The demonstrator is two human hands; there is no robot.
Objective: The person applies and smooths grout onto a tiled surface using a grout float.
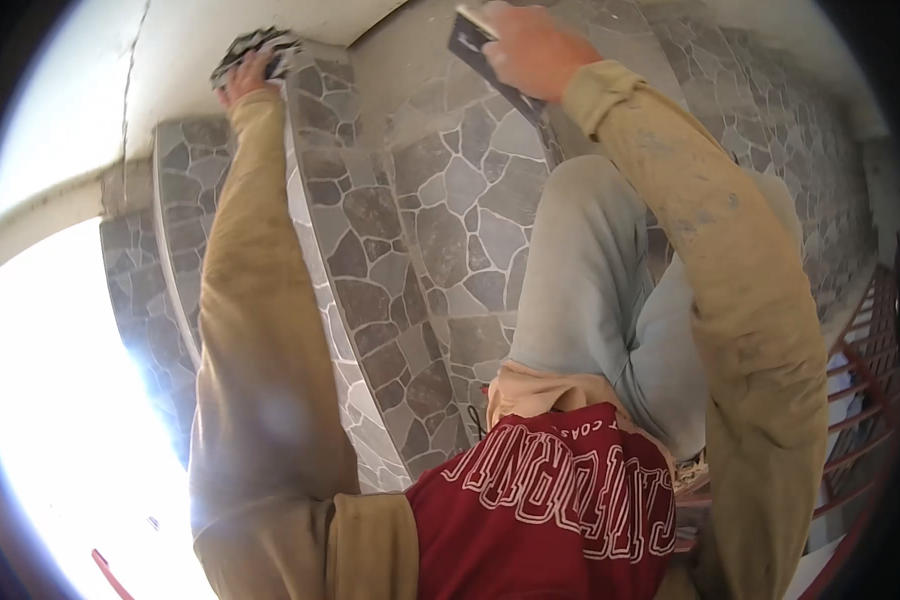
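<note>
My left hand (246, 80) is stretched far up on the left. It grips a crumpled black-and-white cloth (258, 44) at the top of the stone-patterned pillar, close under the pale ceiling. My right hand (535, 52) is raised at the upper middle, fingers wrapped around the light handle of a plastering trowel (470, 48). The trowel's flat dark blade is tilted and lies near the plain grey top band of the wall. Part of the blade is hidden behind my fingers.
Grey stone-patterned wall (470, 215) runs behind, with a pillar edge (315, 240) jutting out on the left. A bright opening (60, 390) lies at left. Red metal bars (860, 400) stand at right. A crack (130, 90) crosses the ceiling. My bent knees are below the trowel.
</note>
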